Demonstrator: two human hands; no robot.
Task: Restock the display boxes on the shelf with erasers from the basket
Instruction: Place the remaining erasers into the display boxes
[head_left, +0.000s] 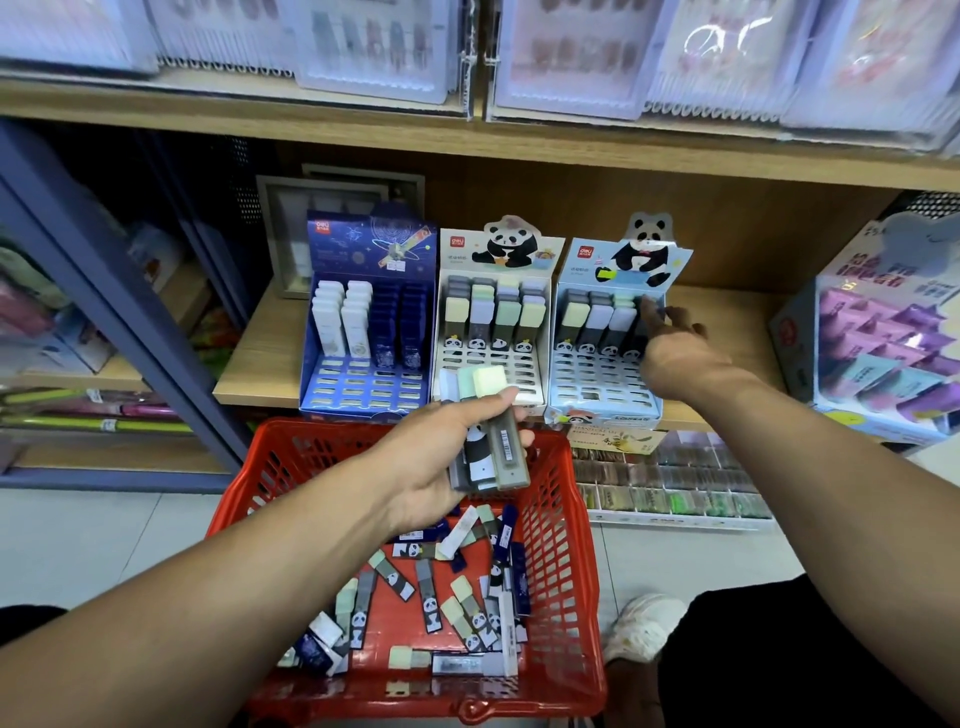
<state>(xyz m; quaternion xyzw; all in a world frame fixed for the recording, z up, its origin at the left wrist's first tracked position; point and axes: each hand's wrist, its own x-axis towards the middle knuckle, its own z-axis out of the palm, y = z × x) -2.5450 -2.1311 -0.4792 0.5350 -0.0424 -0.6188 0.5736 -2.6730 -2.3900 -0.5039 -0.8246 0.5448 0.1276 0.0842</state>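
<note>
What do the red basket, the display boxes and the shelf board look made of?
Red basket: moulded plastic, glossy, slotted lattice walls.
Display boxes: printed cardboard, apparently; folded die-cut panda headers, punched slots.
Shelf board: wood-grain laminate or wood, matte; can't tell which.

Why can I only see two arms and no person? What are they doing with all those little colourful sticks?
The camera sits on the person's head and looks down, so you see only their arms, like your own when you look down. There is just this one picture, taken from there.

The left hand holds a bunch of erasers in grey panda sleeves. The right hand reaches with loose fingers into the light blue panda box on the wooden shelf; whether it holds anything I cannot tell.

Beside that box stand a white panda box and a dark blue space box, each filled only at the back. Below is a red basket with many more loose erasers. The person is filling the boxes from it.
</note>
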